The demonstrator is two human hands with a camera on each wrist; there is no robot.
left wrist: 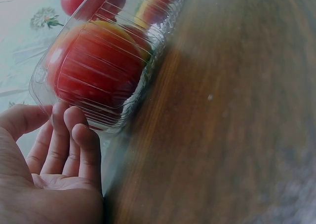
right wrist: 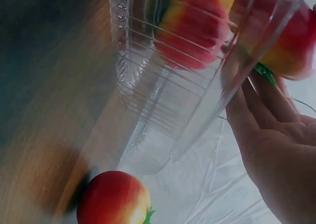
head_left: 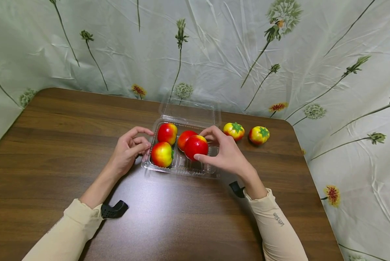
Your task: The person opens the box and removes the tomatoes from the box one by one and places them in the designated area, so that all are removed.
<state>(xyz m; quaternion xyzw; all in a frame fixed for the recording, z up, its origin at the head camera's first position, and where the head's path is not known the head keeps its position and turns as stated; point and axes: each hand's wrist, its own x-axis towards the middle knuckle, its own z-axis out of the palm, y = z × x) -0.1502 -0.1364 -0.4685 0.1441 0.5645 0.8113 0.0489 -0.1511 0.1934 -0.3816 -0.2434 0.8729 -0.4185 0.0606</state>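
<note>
A clear plastic clamshell container (head_left: 191, 171) lies with its lid (head_left: 191, 111) raised at the back. Inside sit a red-and-yellow fruit (head_left: 167, 133) at back left, another fruit (head_left: 162, 154) at front left, and a red fruit (head_left: 185, 139) near the middle. My right hand (head_left: 225, 150) holds a red fruit (head_left: 196, 147) with a green leafy top between thumb and fingers, above the container's front middle. In the right wrist view this held fruit (right wrist: 291, 41) appears above the rim. My left hand (left wrist: 59, 155) pinches the container's left rim with thumb and fingertips.
Two yellow-and-red fruits with green leafy tops, a nearer-left one (head_left: 233, 131) and a right one (head_left: 259, 135), lie on the wooden table (head_left: 168, 224) right of the container. A flower-printed sheet (head_left: 214, 47) hangs along the table's back and right edges.
</note>
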